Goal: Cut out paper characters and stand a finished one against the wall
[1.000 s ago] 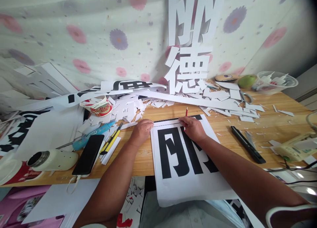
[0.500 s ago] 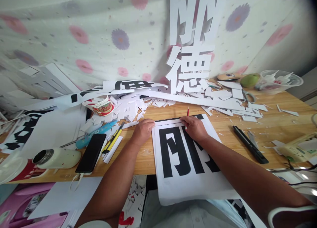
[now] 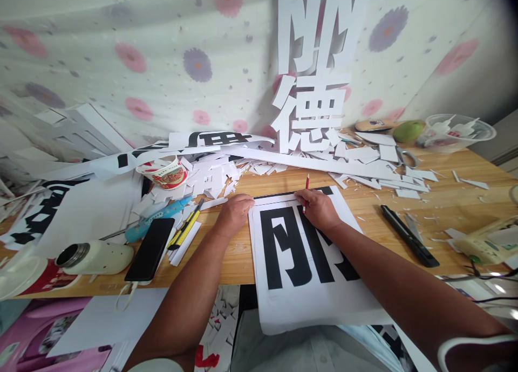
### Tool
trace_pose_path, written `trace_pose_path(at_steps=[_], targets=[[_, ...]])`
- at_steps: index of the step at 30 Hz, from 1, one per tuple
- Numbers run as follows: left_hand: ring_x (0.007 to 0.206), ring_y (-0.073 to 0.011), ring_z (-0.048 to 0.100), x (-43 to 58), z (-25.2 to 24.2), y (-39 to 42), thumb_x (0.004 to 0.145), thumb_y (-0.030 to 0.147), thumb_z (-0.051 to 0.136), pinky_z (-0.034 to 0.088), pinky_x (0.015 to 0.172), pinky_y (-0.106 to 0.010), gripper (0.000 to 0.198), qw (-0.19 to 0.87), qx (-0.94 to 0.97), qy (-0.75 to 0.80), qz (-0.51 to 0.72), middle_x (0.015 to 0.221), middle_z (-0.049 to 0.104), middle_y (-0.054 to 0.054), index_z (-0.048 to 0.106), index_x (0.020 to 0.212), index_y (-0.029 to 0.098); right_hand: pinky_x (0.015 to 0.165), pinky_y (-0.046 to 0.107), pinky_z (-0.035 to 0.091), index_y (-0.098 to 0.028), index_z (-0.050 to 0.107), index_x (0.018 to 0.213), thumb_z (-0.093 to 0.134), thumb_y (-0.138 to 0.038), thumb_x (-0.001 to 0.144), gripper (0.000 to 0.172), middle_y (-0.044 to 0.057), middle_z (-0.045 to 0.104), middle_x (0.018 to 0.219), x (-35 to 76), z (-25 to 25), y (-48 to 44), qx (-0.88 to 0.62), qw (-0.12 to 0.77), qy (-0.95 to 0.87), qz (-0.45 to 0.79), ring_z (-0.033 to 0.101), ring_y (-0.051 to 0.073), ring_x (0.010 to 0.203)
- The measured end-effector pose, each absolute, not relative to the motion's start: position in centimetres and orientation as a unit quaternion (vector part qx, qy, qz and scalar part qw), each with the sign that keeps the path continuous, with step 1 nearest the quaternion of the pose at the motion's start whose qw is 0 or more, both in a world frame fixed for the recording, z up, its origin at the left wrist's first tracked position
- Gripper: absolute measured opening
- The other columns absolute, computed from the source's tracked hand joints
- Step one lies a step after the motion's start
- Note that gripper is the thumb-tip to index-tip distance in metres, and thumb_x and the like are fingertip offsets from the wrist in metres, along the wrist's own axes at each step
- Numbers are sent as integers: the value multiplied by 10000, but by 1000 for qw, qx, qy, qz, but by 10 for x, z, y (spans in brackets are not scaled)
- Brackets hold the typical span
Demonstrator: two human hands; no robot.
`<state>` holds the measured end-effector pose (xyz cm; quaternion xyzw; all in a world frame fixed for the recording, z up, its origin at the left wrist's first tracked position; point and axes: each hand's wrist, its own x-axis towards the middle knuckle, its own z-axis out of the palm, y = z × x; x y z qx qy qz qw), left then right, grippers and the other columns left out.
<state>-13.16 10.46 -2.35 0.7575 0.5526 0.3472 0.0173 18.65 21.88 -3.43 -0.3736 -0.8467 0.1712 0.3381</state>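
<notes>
A white sheet (image 3: 311, 302) printed with a large black character lies on the wooden table (image 3: 226, 259) and hangs over its near edge. My left hand (image 3: 234, 211) rests with curled fingers on the sheet's top left corner, pressing it down. My right hand (image 3: 319, 207) is closed on a red pencil (image 3: 307, 184), whose tip meets the paper near the sheet's top edge. A dark straight strip (image 3: 279, 195) lies along that top edge between my hands.
Left of my arm lie a yellow utility knife (image 3: 186, 229), a black phone (image 3: 150, 249), a blue tool (image 3: 156, 219), a white flask (image 3: 95, 257) and a noodle cup (image 3: 164, 172). Paper offcuts pile at the back below white cut-out characters (image 3: 313, 110). A black knife (image 3: 408, 235) lies right.
The view shifted slightly between the earliest frame and now. Both hands stay in the same place on the sheet, and the pencil stays at the top edge.
</notes>
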Motion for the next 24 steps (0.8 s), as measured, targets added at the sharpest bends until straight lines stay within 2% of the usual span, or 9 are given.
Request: trace_pose_path(at_steps=[5, 10, 12, 15, 18, 20, 22, 24], targets=[[1048, -255, 732, -133, -19, 105, 1056, 132, 577, 608, 941, -410, 364, 15, 785, 553, 277, 1177, 783, -83, 870, 1207, 285, 850, 353, 586, -241, 804, 1086, 591, -193, 1058, 220, 81, 836, 1005, 186, -32, 217, -376, 334, -848, 168, 778, 268, 933], [1134, -294, 665, -127, -1, 108, 984, 82, 645, 529, 1044, -468, 343, 5, 793, 559, 244, 1158, 740, -82, 875, 1087, 314, 833, 337, 572, -250, 801, 1071, 608, -165, 1033, 214, 67, 833, 978, 186, -32, 217, -377, 334, -849, 160, 769, 260, 909], [1052, -292, 667, -123, 5, 112, 954, 48, 627, 542, 980, -444, 343, 9, 809, 550, 207, 1053, 740, -86, 864, 1018, 287, 822, 336, 563, -251, 801, 1066, 605, -153, 1028, 223, 65, 831, 961, 186, -32, 217, -377, 334, -850, 155, 763, 260, 890], [861, -280, 665, -118, 9, 124, 882, -1, 615, 534, 766, -371, 367, 23, 836, 531, 135, 878, 705, -87, 864, 952, 259, 782, 324, 538, -246, 799, 1048, 605, -108, 990, 245, 61, 820, 930, 186, -32, 217, -381, 327, -852, 149, 744, 252, 840], [756, -264, 670, -116, 10, 139, 818, -41, 630, 469, 644, -334, 574, 39, 831, 549, 82, 874, 713, -61, 891, 1163, 336, 751, 311, 510, -241, 791, 1033, 610, -58, 929, 278, 54, 805, 902, 185, -31, 217, -386, 317, -854, 146, 726, 244, 809], [712, -249, 680, -117, 9, 148, 828, -37, 635, 460, 643, -319, 702, 63, 815, 573, 58, 904, 738, -29, 852, 1300, 434, 752, 311, 505, -239, 789, 1033, 608, -43, 903, 296, 53, 803, 900, 185, -31, 217, -386, 315, -855, 147, 725, 246, 813], [703, -238, 699, -119, 9, 156, 857, -4, 657, 481, 686, -309, 701, 91, 809, 579, 43, 950, 775, -10, 830, 1334, 480, 759, 312, 508, -240, 788, 1036, 604, -41, 887, 309, 54, 807, 911, 185, -31, 217, -384, 316, -855, 148, 728, 249, 825], [712, -228, 717, -121, 9, 163, 881, 45, 696, 509, 748, -306, 615, 120, 811, 570, 56, 999, 813, -5, 844, 1304, 466, 757, 310, 508, -241, 785, 1037, 595, -30, 861, 334, 49, 805, 901, 185, -30, 217, -383, 315, -855, 148, 727, 247, 821]])
